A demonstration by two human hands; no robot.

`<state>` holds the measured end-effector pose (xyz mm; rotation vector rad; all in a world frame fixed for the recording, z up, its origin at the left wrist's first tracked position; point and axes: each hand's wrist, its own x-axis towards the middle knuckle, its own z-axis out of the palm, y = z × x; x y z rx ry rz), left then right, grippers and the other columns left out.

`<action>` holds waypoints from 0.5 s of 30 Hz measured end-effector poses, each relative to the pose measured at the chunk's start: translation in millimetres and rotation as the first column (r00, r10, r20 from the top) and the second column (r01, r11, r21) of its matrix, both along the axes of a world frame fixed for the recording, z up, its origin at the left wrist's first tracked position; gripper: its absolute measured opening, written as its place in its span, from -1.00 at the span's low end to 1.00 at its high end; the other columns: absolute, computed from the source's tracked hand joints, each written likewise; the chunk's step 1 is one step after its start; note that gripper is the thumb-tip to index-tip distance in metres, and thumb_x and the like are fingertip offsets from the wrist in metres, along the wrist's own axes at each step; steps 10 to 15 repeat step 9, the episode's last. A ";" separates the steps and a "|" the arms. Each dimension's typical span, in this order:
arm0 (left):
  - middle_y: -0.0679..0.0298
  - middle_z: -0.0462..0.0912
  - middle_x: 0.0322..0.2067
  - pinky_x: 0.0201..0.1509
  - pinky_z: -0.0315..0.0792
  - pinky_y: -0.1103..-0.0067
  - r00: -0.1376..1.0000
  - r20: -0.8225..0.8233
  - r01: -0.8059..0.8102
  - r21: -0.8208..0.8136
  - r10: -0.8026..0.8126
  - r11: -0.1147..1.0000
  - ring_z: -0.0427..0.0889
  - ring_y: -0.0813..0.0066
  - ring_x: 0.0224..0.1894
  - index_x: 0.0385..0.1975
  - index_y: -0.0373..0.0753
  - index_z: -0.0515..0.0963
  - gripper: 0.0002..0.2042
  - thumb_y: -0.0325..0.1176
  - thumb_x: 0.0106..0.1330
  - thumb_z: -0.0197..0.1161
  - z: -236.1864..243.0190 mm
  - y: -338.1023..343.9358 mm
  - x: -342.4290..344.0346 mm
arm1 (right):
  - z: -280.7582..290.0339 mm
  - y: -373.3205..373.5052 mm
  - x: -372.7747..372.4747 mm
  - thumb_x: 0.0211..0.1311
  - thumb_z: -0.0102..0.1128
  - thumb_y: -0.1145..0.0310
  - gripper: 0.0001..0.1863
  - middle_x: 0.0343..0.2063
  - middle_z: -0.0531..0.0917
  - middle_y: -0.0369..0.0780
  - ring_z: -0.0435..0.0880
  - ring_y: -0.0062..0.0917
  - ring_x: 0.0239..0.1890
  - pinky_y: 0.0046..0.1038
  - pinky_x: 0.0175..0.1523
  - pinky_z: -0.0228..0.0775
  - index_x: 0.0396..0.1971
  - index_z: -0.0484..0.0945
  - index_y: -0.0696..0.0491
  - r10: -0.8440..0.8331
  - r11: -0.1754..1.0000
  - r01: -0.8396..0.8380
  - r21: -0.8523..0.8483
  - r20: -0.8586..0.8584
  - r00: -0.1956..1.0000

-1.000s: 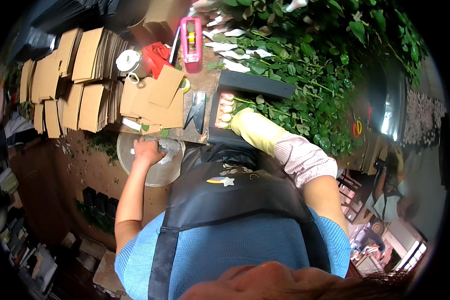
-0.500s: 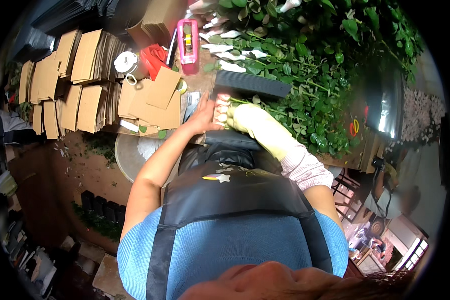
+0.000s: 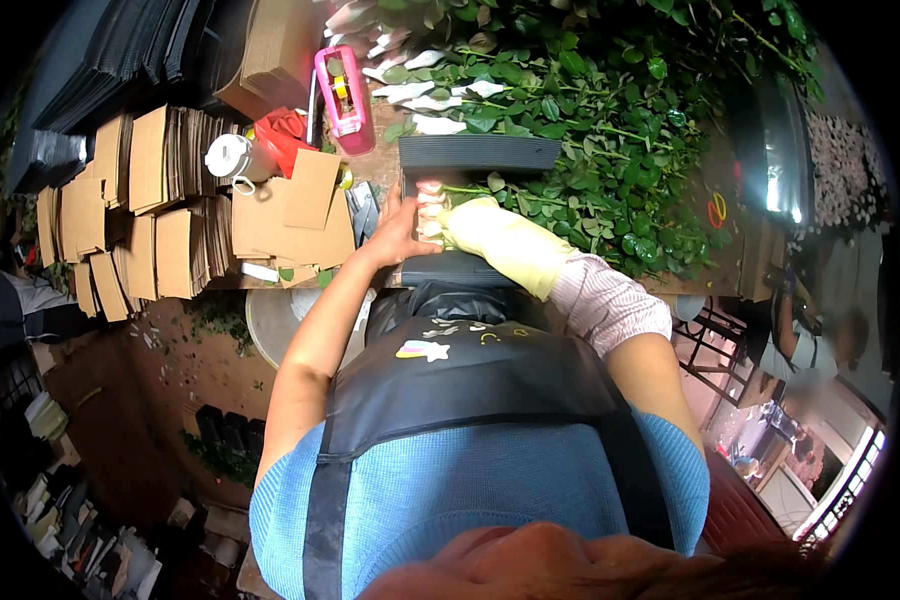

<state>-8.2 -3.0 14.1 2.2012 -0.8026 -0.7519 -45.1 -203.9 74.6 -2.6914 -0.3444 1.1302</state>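
A row of pale pink rose heads (image 3: 430,212) lies between two black corrugated flaps, the far flap (image 3: 480,155) standing up and the near flap (image 3: 452,268) by my apron. My bare left hand (image 3: 394,236) rests against the left ends of the rose heads, fingers stretched and thumb apart. In a yellow glove, my right hand (image 3: 470,228) presses over the roses just behind their heads, its fingers together and partly hidden. Leafy rose stems (image 3: 540,195) run off to the right beneath and beyond the glove.
Left of my hands are cardboard sheets (image 3: 310,190), cardboard stacks (image 3: 160,170), a white lidded cup (image 3: 232,157) and a pink tape dispenser (image 3: 344,98). Netted white rose heads (image 3: 435,102) and a leafy heap (image 3: 610,100) lie beyond. Elastic bands (image 3: 717,210) sit to the right.
The whole view has shifted slightly. Both hands stay at the rose heads, the gloved right hand and forearm lying a little flatter across the stems.
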 end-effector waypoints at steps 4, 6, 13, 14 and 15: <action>-0.36 -0.21 0.48 0.58 -0.11 0.13 0.994 -0.092 -0.063 -0.045 0.059 0.997 -0.21 -0.33 0.55 0.21 -0.27 0.40 -0.10 0.13 -0.08 0.62 -5.9 0.2 -0.6 | 19.1 2.9 -0.2 0.42 0.05 0.05 -0.58 -0.04 0.69 0.03 0.70 -0.15 0.05 -0.20 0.21 0.47 0.13 0.60 -0.06 -0.074 0.997 0.075 0.007 -0.064 0.995; -0.34 -0.06 0.46 0.56 -0.04 0.13 0.994 -0.027 -0.111 -0.089 0.109 0.990 -0.10 -0.28 0.53 0.19 -0.23 0.47 -0.22 0.07 0.01 0.57 -9.7 -0.8 0.7 | 21.3 -3.1 2.2 0.43 0.02 0.01 -0.53 0.02 0.68 0.02 0.68 -0.15 0.09 -0.21 0.26 0.43 0.20 0.55 -0.06 -0.105 0.994 0.110 0.024 -0.144 0.984; -0.35 0.03 0.44 0.54 0.02 0.14 0.985 0.023 -0.163 -0.171 0.170 0.972 0.03 -0.27 0.50 0.16 -0.22 0.50 -0.33 0.01 0.10 0.52 -10.2 -0.7 -12.4 | 21.7 -12.5 4.6 0.45 -0.02 -0.02 -0.47 0.07 0.66 0.01 0.66 -0.15 0.13 -0.22 0.32 0.39 0.27 0.50 -0.07 -0.131 0.989 0.142 0.035 -0.225 0.965; -0.35 0.03 0.44 0.54 0.02 0.14 0.985 0.023 -0.163 -0.171 0.170 0.972 0.03 -0.27 0.50 0.16 -0.22 0.50 -0.33 0.01 0.10 0.52 -10.2 -0.7 -12.4 | 21.7 -12.5 4.6 0.45 -0.02 -0.02 -0.47 0.07 0.66 0.01 0.66 -0.15 0.13 -0.22 0.32 0.39 0.27 0.50 -0.07 -0.131 0.989 0.142 0.035 -0.225 0.965; -0.35 0.03 0.44 0.54 0.02 0.14 0.985 0.023 -0.163 -0.171 0.170 0.972 0.03 -0.27 0.50 0.16 -0.22 0.50 -0.33 0.01 0.10 0.52 -10.2 -0.7 -12.4 | 21.7 -12.5 4.6 0.45 -0.02 -0.02 -0.47 0.07 0.66 0.01 0.66 -0.15 0.13 -0.22 0.32 0.39 0.27 0.50 -0.07 -0.131 0.989 0.142 0.035 -0.225 0.965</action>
